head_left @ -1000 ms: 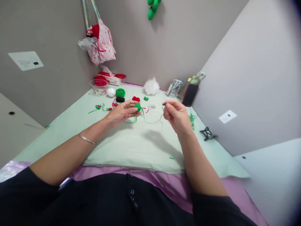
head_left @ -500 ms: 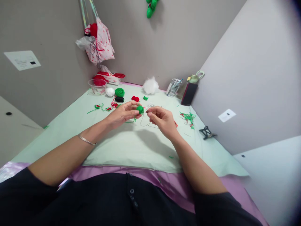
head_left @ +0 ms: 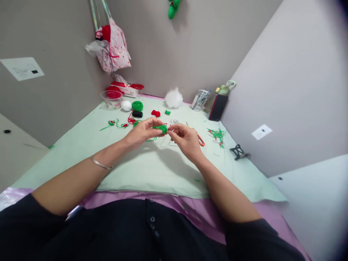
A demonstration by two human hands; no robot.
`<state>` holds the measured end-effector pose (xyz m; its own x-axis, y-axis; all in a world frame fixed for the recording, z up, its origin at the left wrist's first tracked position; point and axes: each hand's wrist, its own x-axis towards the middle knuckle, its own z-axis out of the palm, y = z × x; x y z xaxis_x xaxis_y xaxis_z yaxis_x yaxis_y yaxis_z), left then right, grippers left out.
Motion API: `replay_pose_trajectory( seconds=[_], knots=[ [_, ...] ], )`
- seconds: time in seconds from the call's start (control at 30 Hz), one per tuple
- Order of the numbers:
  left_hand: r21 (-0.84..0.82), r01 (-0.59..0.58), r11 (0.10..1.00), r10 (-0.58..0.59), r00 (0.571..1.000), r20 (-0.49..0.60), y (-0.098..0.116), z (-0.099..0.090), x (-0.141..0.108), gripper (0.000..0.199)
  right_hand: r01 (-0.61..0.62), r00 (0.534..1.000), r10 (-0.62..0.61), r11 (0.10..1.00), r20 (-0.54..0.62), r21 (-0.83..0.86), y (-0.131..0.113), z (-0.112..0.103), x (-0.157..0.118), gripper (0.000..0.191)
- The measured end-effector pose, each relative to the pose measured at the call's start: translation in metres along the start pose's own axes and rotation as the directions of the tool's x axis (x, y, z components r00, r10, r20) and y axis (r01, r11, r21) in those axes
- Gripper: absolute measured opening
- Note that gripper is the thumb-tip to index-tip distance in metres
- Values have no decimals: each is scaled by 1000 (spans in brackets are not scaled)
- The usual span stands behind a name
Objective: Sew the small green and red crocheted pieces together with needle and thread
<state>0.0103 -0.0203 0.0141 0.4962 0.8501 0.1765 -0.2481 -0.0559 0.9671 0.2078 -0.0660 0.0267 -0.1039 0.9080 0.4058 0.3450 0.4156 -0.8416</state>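
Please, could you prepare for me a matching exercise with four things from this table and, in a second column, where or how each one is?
Things
1. Green crocheted piece
2. Black thread spool
3. White stuffing
4. Phone

Places and states
A. Standing in front of the bottle
B. In a loose, fluffy heap
C. Held by the left hand
D. Just in front of the green yarn ball

Right pairs: 1-C, 2-D, 3-B, 4-A
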Motion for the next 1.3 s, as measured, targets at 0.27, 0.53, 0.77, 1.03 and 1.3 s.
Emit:
replay_pose_trajectory(
  seconds=[0.27, 0.53, 0.77, 1.03, 1.3],
  knots=[
    [156, -39, 987, 47, 998, -47, -6, 6, -1, 35, 21, 1000, -17, 970, 18, -240, 5, 4, -1, 5],
    [200, 16, 980, 2, 996, -89, -7, 10, 0, 36, 17, 999, -7, 956, 35, -291, 10, 6, 2, 3],
    [173, 25, 985, -9, 996, -90, -5, 8, 0, 39, -42, 996, 48, 995, 71, -85, 8, 2, 5, 11],
    [35, 22, 999, -22, 1000, 0, -5, 4, -1, 44, -93, 996, 92, 987, 12, 133, 12, -6, 10, 26],
    [42, -9, 999, 11, 999, -41, -9, 4, 2, 38, 26, 996, -24, 1000, 90, -17, 5, 3, 0, 14]
  ],
)
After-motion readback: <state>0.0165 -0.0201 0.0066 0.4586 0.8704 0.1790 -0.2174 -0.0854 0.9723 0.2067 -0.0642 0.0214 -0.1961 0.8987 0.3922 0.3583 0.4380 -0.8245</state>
